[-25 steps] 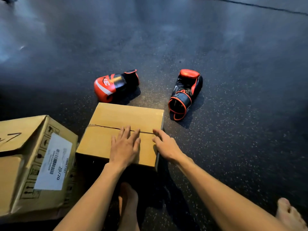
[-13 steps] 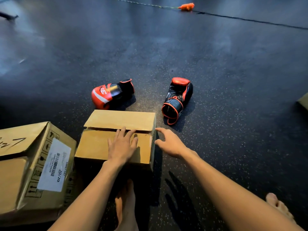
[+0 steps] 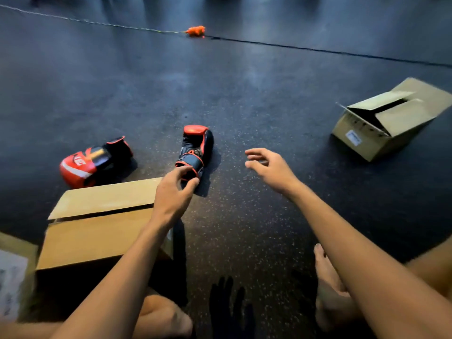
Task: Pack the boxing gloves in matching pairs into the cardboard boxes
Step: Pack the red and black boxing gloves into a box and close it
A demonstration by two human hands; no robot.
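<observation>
The left hand pinches the near cuff of the black glove, which lies pointing away from the person. The right hand hangs open just right of it. The red glove lies left, behind the closed box.

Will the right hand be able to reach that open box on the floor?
Probably not without leaning: the right hand hangs open well short of the box, though only bare floor lies between.
</observation>
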